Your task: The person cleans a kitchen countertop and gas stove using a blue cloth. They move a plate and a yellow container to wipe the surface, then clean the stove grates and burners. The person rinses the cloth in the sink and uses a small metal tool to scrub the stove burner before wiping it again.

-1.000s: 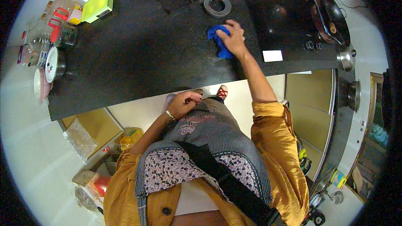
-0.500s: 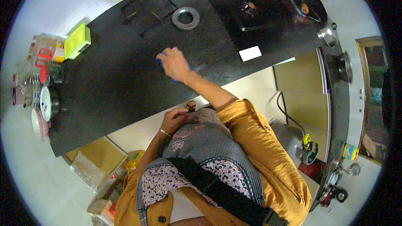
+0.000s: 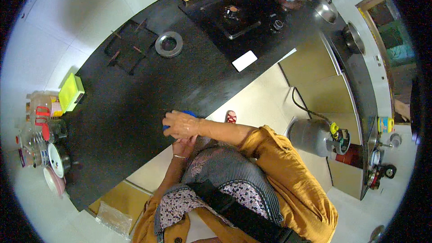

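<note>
My right hand is closed over a blue cloth and presses it on the black countertop close to the near edge. Only bits of the cloth show around the fingers. Just below it, at the counter's edge, my left hand is held cupped, fingers apart, nearly touching the right hand. Nothing shows in the left hand, though the right hand hides part of its fingers. A faint wet-looking smear marks the counter to the right of the cloth.
A metal burner ring and black pan support lie farther back. Right of them is a black stove with a white card at its front. A lime-green box, jars and bowls line the left end. A gas cylinder stands below.
My right hand has drawn the blue cloth from mid-counter toward the near edge, beside my left hand. The view has shifted, so the counter things appear lower and farther left.
</note>
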{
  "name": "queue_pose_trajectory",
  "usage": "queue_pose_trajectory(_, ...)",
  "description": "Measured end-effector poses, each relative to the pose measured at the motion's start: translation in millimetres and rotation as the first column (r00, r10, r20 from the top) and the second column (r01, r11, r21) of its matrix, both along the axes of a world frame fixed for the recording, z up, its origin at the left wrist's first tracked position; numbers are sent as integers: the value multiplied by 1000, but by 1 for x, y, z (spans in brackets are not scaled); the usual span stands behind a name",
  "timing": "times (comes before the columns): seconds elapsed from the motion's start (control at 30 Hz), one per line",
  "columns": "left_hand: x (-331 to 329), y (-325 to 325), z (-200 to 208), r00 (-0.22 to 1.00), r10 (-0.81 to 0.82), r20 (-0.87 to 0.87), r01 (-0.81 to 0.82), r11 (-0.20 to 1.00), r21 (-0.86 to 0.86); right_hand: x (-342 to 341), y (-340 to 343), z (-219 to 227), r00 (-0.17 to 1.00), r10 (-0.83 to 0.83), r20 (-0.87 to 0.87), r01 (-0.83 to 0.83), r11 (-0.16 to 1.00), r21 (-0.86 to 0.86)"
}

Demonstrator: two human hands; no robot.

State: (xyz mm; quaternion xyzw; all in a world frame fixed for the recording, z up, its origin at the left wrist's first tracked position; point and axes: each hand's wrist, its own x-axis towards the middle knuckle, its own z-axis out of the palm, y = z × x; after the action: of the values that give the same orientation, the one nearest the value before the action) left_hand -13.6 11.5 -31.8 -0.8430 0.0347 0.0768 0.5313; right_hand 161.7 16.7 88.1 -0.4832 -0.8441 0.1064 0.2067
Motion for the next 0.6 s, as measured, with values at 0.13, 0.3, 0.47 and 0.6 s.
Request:
queue_pose_trajectory(0.13,13,-13,44,884,465,-38,-244,392,-887,0,-46,-2,980,11,-199,-25,997,-68)
queue_pose_trajectory(0.3,56,-39,79,772,501,-392,-262,-312,-913,39,-100,-21,783,-210,-585,53,960,-274)
queue_pose_trajectory(0.47,126,-101,85,862,389,-325,-135,-442,-887,90,-185,-39,661,-306,-685,343,935,-87)
queue_pose_trajectory(0.6,207,-175,62,770,166,-616,-132,-903,-409,152,-292,-49,556,-305,-773,438,898,-39)
